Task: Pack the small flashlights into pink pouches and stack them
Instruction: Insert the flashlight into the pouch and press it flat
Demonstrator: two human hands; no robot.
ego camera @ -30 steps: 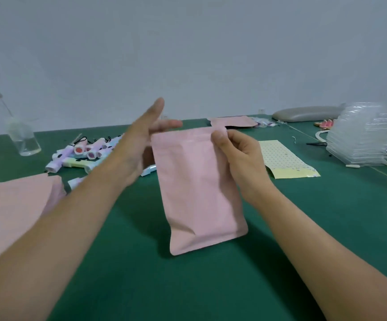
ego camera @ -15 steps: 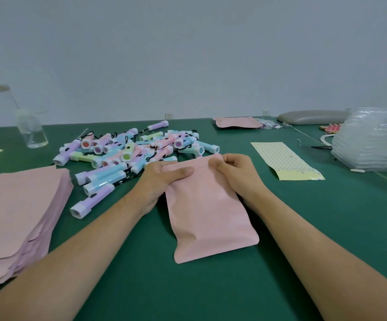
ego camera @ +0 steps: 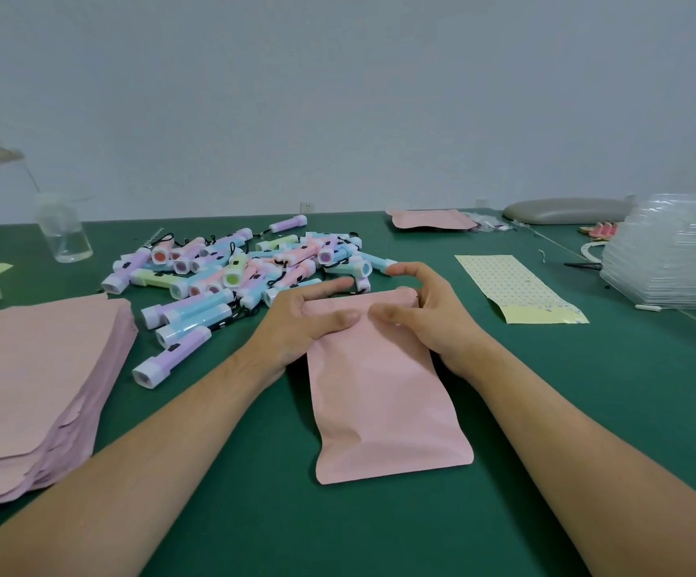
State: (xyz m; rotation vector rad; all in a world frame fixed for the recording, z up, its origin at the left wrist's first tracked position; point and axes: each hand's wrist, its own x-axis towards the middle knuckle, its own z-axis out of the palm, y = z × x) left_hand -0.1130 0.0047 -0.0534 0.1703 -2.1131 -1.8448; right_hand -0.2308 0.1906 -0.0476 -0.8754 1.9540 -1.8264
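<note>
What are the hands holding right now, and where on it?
Left hand and right hand pinch the pink pouch at its far edge, thumbs on the front.

The pink pouch [ego camera: 383, 393] I am working on looks matt and smooth, a thin film with soft creases near its bottom fold. I cannot tell whether it is paper or plastic. The stack of pink pouches [ego camera: 34, 368] has the same dull finish. The flashlights [ego camera: 229, 272] are smooth pastel plastic with a faint sheen, their cords dark string. My worktop [ego camera: 587, 410] is matt green, without shine. The stacked trays [ego camera: 666, 260] are clear, glossy plastic, and the bottle [ego camera: 63, 235] is clear too. The dotted sheet [ego camera: 512, 285] looks like thin paper, the grey pad [ego camera: 566, 210] smooth and matt.
</note>
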